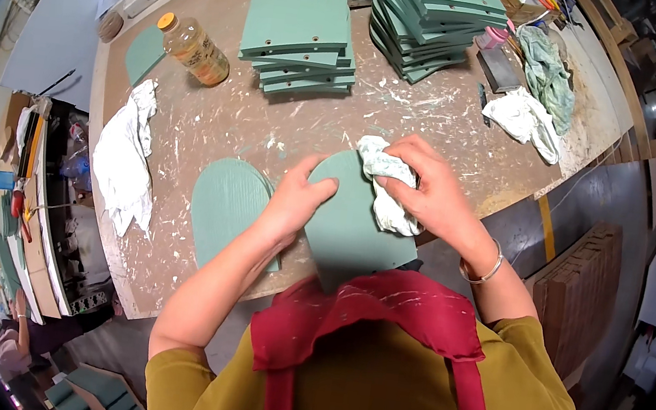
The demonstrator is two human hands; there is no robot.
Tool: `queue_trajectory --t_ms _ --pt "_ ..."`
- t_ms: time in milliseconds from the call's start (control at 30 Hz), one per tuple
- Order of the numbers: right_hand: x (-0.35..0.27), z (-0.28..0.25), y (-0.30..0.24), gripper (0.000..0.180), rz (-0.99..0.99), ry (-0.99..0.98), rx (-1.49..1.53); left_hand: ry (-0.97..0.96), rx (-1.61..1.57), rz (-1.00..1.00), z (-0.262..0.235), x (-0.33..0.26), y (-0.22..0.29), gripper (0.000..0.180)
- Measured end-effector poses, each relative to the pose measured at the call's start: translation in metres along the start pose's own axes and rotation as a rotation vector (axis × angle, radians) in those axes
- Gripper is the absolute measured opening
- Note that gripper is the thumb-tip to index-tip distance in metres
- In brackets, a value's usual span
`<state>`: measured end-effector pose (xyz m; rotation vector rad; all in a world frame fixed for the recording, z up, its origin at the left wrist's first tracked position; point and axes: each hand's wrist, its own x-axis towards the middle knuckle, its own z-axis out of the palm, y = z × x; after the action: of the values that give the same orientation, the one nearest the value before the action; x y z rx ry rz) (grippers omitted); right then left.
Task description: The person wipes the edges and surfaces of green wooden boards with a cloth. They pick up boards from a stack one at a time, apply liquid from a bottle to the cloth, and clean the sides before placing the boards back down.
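A green arched panel (350,224) lies at the near edge of a paint-flecked workbench (436,128). The left hand (300,197) presses it flat, fingers spread; the right hand (428,186) grips a rag (386,187). Panel stacks (300,33) sit far; grey floor (581,211) right.

Workshop, furniture or woodwork finishing. Evidence: paint-spattered workbench (214,130); two stacks of identical green arch-topped panels (300,33) (432,21) with drilled holes; stained rags (125,155); scraper (496,66); stacked boards (579,293) on concrete floor; wearer's red apron (381,310).
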<state>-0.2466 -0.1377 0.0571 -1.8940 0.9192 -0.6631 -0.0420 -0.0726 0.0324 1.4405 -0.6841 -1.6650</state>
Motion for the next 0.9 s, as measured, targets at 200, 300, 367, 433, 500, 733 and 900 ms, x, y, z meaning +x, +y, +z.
queue_trajectory --t_ms 200,300,367,433,500,733,900 --pt "-0.003 0.001 -0.005 0.025 -0.051 0.034 -0.068 -0.032 0.002 0.077 -0.003 -0.008 -0.002 0.038" --pt "-0.009 0.015 -0.012 0.027 -0.126 0.026 -0.181 0.013 0.173 0.195 -0.008 0.004 -0.014 0.038" --pt "-0.003 0.038 -0.016 0.023 -0.331 0.041 -0.366 0.057 0.201 0.235 -0.006 0.008 -0.019 0.044" --pt "0.015 0.044 -0.007 0.02 -0.338 0.075 -0.427 0.098 0.224 0.247 -0.007 0.008 -0.021 0.048" --pt "0.039 0.042 0.008 0.019 -0.215 0.124 -0.454 0.138 0.255 0.233 -0.011 0.001 -0.024 0.05" --pt "0.033 0.049 0.028 0.019 -0.282 0.086 -0.448 0.122 0.155 0.217 -0.02 -0.008 -0.027 0.05" --pt "0.047 -0.022 0.04 0.025 0.288 0.008 -0.17 0.19 -0.118 0.239 -0.031 0.013 -0.027 0.042"
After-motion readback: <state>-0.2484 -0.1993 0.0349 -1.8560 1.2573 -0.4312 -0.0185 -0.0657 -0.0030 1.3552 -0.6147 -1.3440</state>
